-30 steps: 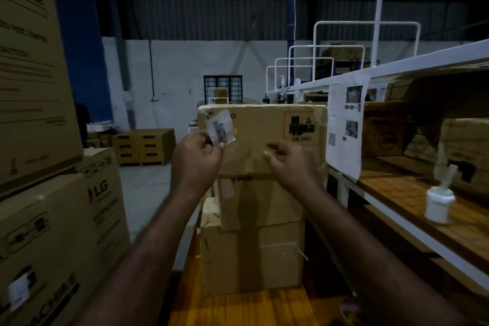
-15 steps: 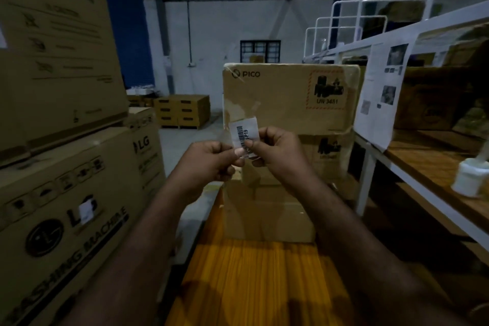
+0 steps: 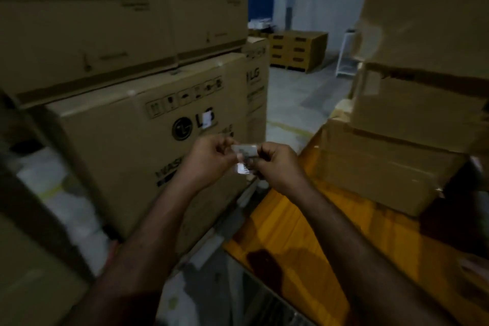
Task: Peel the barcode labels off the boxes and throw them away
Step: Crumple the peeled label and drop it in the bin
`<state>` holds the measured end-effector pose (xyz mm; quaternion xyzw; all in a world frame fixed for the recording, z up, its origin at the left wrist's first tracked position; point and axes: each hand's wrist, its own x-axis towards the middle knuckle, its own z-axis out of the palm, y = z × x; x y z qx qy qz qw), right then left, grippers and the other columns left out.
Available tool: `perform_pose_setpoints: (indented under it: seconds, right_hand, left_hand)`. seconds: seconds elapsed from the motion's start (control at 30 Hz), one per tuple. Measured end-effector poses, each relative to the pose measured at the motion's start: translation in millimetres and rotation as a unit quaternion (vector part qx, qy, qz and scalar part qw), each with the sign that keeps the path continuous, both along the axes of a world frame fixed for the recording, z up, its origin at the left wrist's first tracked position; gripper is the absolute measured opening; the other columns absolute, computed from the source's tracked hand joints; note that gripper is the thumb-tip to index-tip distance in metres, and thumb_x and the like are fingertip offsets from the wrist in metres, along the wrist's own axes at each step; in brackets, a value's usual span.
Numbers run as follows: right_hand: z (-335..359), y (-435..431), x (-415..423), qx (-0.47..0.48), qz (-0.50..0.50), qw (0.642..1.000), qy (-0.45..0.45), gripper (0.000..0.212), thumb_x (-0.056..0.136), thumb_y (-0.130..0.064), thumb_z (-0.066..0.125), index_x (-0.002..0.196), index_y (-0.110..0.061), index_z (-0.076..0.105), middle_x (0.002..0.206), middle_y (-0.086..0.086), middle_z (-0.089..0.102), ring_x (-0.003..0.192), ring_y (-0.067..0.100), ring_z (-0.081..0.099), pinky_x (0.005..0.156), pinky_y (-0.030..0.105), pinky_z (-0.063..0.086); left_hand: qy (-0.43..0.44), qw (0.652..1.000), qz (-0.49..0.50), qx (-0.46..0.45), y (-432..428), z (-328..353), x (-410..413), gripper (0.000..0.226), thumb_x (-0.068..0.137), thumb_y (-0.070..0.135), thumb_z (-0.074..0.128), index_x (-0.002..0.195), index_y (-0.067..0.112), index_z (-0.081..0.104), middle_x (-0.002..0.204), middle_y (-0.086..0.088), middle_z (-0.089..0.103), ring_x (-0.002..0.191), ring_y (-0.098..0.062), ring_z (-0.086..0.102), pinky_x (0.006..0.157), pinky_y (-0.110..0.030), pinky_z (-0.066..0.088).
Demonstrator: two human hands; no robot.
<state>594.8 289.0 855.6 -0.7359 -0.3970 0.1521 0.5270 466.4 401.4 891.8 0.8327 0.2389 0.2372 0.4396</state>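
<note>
Now creased paper label [image 3: 245, 151] between hands [image 3: 209, 158] [image 3: 278, 164]

- Large carton [image 3: 127, 156] just behind the left hand [image 3: 209, 160]: a round LG logo [image 3: 182, 128] with "LG" beside it. A small white sticker [image 3: 208, 116] covers part of the "G", and its own print is too blurred to read.
- Same face, by the left wrist: big letters beginning "WAS", with the rest hidden.
- Above the logo: a row of boxed handling pictograms [image 3: 185, 99], too small to tell apart.
- The carton's side face, above the hands: "LG" again [image 3: 253, 76], with blurred lines beneath.
- Barcode label [image 3: 244, 151] pinched between the left hand and the right hand [image 3: 277, 164]: bars show, but no digits are legible.
- Top box [image 3: 423, 21] of the stack, up and right of the right hand: its print is blurred and unreadable.
</note>
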Motion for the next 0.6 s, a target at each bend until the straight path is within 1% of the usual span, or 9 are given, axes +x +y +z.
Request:
perform_pose_setpoints:
  seconds: [0.03,0.1,0.17,0.23,0.3,0.37,0.47,0.53,0.6]
  right_hand:
    - [-3.8,9.6,-5.5,-0.021,0.02,1.0,-0.009,0.005,0.087,-0.018,0.072,0.092,-0.019,0.073,0.084,0.0,0.073,0.079,0.016,0.069,0.073,0.039,0.059]
    - [-10.6,28.3,-17.5,-0.059,0.059,0.996,-0.015,0.013,0.088,-0.025,0.072,0.095,-0.015,0.074,0.089,0.006,0.073,0.085,0.021,0.069,0.079,0.047,0.059]
    - [-17.5,47.2,-32.7,-0.085,0.093,0.992,0.021,0.02,0.088,-0.033,0.072,0.102,-0.02,0.073,0.095,0.002,0.073,0.091,0.019,0.069,0.081,0.044,0.058]
    - [-27.4,67.0,-50.1,-0.096,0.118,0.985,0.085,0.028,0.09,-0.026,0.07,0.116,-0.019,0.068,0.106,0.001,0.072,0.096,0.018,0.07,0.081,0.038,0.06]
    - [-42.3,87.4,-66.8,-0.104,0.118,0.979,0.133,0.034,0.091,-0.015,0.068,0.124,-0.017,0.059,0.109,0.009,0.07,0.091,0.024,0.072,0.078,0.04,0.061]
    - [-61.7,108.6,-82.3,-0.12,0.118,0.973,0.157,0.024,0.091,-0.014,0.068,0.114,-0.011,0.062,0.102,0.011,0.072,0.083,0.023,0.072,0.076,0.043,0.059]
    - [-91.4,139.8,-109.1,-0.167,0.149,0.958,0.179,0.003,0.092,-0.013,0.067,0.09,-0.013,0.067,0.079,0.002,0.069,0.065,0.013,0.062,0.056,0.022,0.051]
    - [-110.7,163.0,-128.8,-0.181,0.161,0.953,0.185,0.015,0.09,-0.006,0.067,0.077,-0.014,0.065,0.069,0.002,0.064,0.057,0.012,0.055,0.047,0.017,0.044]
    - [-131.6,188.6,-149.7,-0.196,0.168,0.951,0.171,0.022,0.087,-0.003,0.069,0.067,-0.009,0.062,0.065,0.006,0.058,0.057,0.015,0.05,0.049,0.023,0.042]
  left_hand:
    - [0.006,1.0,0.019,0.008,9.7,-6.2,-9.6,0.007,0.087,0.018,0.074,0.088,0.011,0.071,0.063,-0.003,0.061,0.044,-0.001,0.05,0.047,-0.025,0.043]
    - [0.032,0.998,0.046,0.003,31.0,-22.8,-29.7,0.011,0.085,0.022,0.075,0.082,0.013,0.072,0.066,-0.011,0.065,0.054,-0.01,0.054,0.056,-0.031,0.044]
    - [0.048,0.996,0.068,-0.03,50.7,-41.5,-52.5,0.009,0.085,0.022,0.076,0.081,0.015,0.072,0.067,-0.007,0.065,0.06,-0.012,0.054,0.06,-0.03,0.044]
    - [0.028,0.991,0.094,-0.088,66.6,-60.8,-73.9,0.007,0.085,0.018,0.075,0.079,0.017,0.072,0.064,0.004,0.065,0.056,-0.007,0.055,0.056,-0.026,0.046]
    - [0.004,0.98,0.13,-0.148,81.2,-79.9,-93.9,0.011,0.086,0.013,0.075,0.077,0.017,0.071,0.06,0.007,0.067,0.054,-0.003,0.057,0.052,-0.021,0.047]
    - [-0.014,0.964,0.162,-0.209,97.8,-100.4,-113.8,0.008,0.086,0.011,0.073,0.079,0.014,0.071,0.06,0.005,0.067,0.056,-0.007,0.059,0.051,-0.02,0.048]
    - [-0.008,0.937,0.206,-0.281,120.6,-130.1,-144.8,0.007,0.086,0.011,0.073,0.087,0.004,0.071,0.06,-0.003,0.066,0.056,-0.012,0.057,0.05,-0.021,0.047]
    - [-0.004,0.913,0.247,-0.326,134.5,-152.6,-168.0,0.009,0.087,0.008,0.072,0.083,0.0,0.068,0.057,-0.008,0.062,0.048,-0.014,0.053,0.043,-0.019,0.044]
    - [-0.01,0.889,0.298,-0.348,146.3,-172.7,-193.3,0.013,0.086,0.006,0.072,0.081,-0.005,0.068,0.061,-0.018,0.062,0.051,-0.021,0.053,0.047,-0.021,0.044]
